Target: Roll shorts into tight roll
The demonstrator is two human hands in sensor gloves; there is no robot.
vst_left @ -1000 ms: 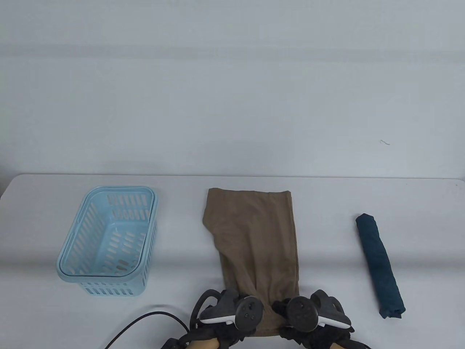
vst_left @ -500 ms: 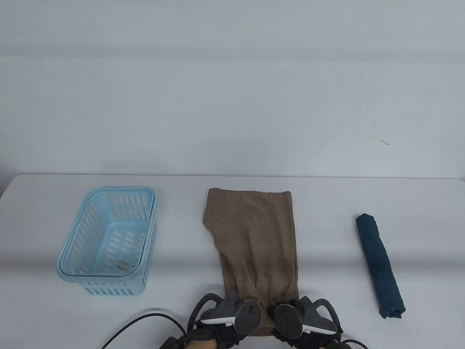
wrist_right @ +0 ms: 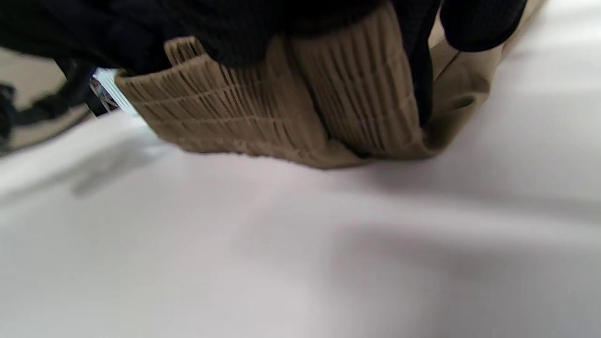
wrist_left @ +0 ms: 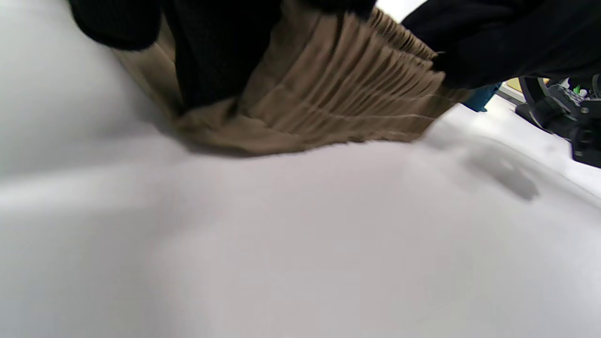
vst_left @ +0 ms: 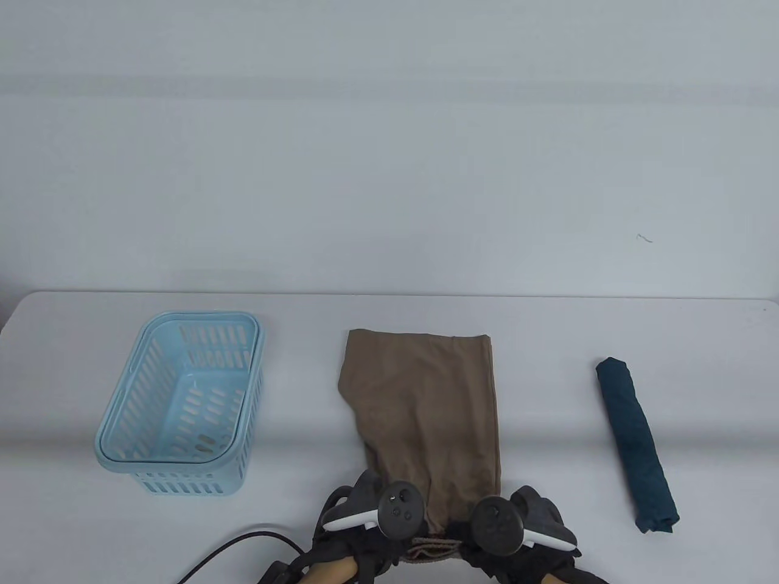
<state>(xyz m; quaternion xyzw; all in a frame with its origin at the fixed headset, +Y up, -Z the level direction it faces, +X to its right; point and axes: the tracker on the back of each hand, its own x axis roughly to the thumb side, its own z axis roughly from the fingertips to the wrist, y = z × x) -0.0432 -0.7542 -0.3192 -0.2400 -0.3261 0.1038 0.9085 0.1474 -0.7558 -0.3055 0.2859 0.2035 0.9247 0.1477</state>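
Note:
The tan shorts [vst_left: 426, 407] lie folded lengthwise on the white table, with the ribbed waistband [vst_left: 433, 549] at the near end. My left hand [vst_left: 365, 535] grips the waistband's left part; its fingers [wrist_left: 206, 51] press into the fabric [wrist_left: 328, 103]. My right hand [vst_left: 517, 538] grips the right part, where the waistband [wrist_right: 281, 117] is turned over under the gloved fingers [wrist_right: 300, 28]. The near end is lifted and folded over a little.
A light blue slotted basket [vst_left: 182, 401] stands at the left. A rolled dark teal garment [vst_left: 639, 444] lies at the right. A black cable [vst_left: 225, 547] runs along the near edge, left of my hands.
Both hands have moved away from me, turning the waistband over onto the shorts. The ribbed inside of the waistband now shows between the hands, and the flat part looks shorter.

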